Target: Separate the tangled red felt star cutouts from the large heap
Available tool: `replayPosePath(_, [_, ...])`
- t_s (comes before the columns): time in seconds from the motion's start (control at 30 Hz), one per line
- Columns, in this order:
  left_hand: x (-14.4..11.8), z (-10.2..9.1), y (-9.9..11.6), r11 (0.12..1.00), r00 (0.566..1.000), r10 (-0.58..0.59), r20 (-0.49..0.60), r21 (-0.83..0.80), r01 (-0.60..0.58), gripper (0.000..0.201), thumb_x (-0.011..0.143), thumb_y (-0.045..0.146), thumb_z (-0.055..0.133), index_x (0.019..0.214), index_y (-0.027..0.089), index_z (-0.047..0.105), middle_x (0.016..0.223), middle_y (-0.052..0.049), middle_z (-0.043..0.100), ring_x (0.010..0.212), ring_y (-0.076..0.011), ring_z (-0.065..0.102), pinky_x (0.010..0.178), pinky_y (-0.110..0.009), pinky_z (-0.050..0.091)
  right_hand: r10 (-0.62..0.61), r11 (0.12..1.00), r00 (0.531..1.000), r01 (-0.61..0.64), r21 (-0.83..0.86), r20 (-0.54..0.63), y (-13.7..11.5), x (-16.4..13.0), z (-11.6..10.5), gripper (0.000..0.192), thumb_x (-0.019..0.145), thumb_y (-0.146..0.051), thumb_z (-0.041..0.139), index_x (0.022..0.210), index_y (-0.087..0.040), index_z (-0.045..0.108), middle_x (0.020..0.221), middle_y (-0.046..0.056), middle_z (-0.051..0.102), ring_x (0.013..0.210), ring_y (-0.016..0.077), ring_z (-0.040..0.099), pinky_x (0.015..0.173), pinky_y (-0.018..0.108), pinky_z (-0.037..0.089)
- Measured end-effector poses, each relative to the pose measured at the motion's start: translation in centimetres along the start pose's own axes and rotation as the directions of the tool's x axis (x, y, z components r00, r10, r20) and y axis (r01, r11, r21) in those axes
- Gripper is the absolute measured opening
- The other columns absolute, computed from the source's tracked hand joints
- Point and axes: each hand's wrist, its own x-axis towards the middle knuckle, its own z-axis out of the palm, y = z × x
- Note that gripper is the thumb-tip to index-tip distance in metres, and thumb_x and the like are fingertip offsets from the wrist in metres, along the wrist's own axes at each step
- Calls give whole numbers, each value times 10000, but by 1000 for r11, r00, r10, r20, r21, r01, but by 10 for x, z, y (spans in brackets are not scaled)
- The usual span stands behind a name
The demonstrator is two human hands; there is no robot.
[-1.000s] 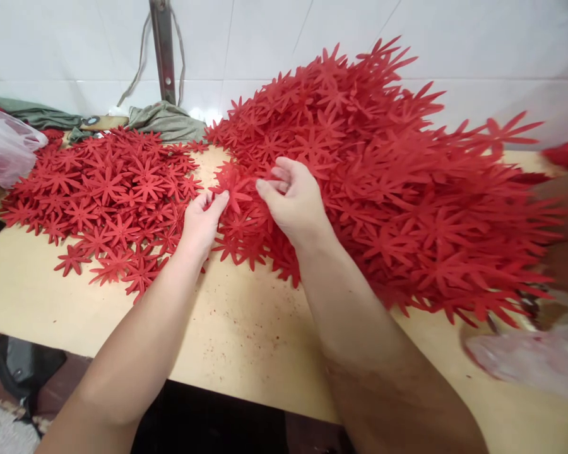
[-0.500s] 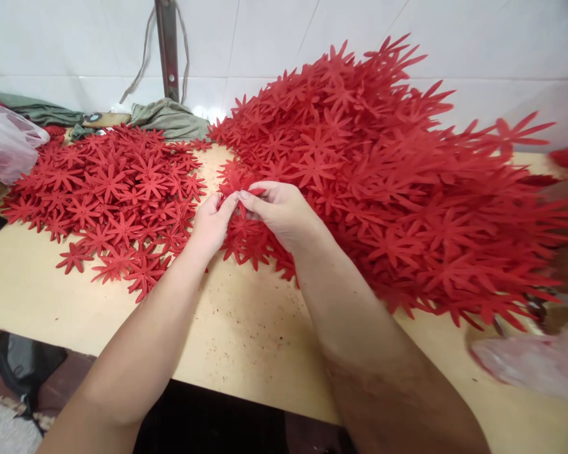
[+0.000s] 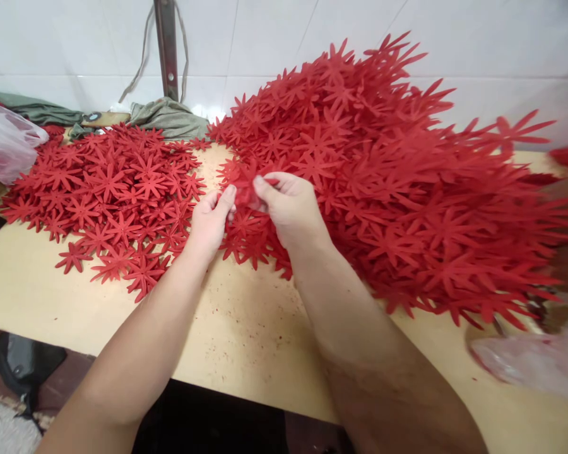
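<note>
Between my two hands is a red flower-shaped cutout (image 3: 246, 192), blurred and partly covered by fingers. My left hand (image 3: 211, 217) pinches its left side between thumb and fingers. On the other side, my right hand (image 3: 291, 205) grips it with thumb and curled fingers. Both hands are raised over the left edge of a large heap of the same red cutouts (image 3: 383, 183). To the left lies a lower pile of long-petalled red cutouts (image 3: 108, 183), with a few loose ones at its front.
The pale tabletop (image 3: 246, 334) carries small red crumbs. A clear plastic bag (image 3: 534, 362) lies at the right, a white bag (image 3: 9, 139) at the far left. Grey-green cloth (image 3: 170, 118) sits at the back beside a metal post (image 3: 166, 50) against the tiled wall.
My thumbs, close together before, have moved apart. The right hand has shifted slightly up and to the right, and more of the red cutout shows between the hands. The piles look the same.
</note>
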Motion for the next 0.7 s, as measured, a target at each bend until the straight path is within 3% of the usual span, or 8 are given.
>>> replayPosePath(0.13, [3,-5,-1,1000,997,21,-76,1,-21,306,782,371,585,593,177,443,517,65,449,482,-45,385,545,-190,339,42,997,991,-32,77,-126,1,11,-21,205,783,-235,558,649,-206,406,582,-35,546,534,78,543,536,222,458])
replayPosePath(0.3, [8,-7,-16,990,997,69,-39,129,-63,179,666,281,708,726,178,574,651,34,545,636,-85,491,686,-222,407,-61,998,998,61,19,8,0,12,-24,215,744,-263,618,679,-209,421,605,-41,558,502,62,520,519,218,445])
replayPosePath(0.5, [12,-12,-30,984,993,95,-69,158,-83,509,575,178,770,1046,233,586,790,8,582,858,-155,564,822,-274,430,-84,991,995,89,-99,51,-5,5,-15,267,741,-357,636,625,-188,466,537,-32,513,419,45,431,423,199,375])
replayPosePath(0.7, [11,-11,-19,988,988,121,-101,111,-109,338,670,164,692,993,240,626,868,0,625,950,-157,570,864,-264,419,-28,981,996,44,-188,88,-3,4,-12,291,754,-275,635,544,-181,457,466,-37,478,398,50,411,431,211,374])
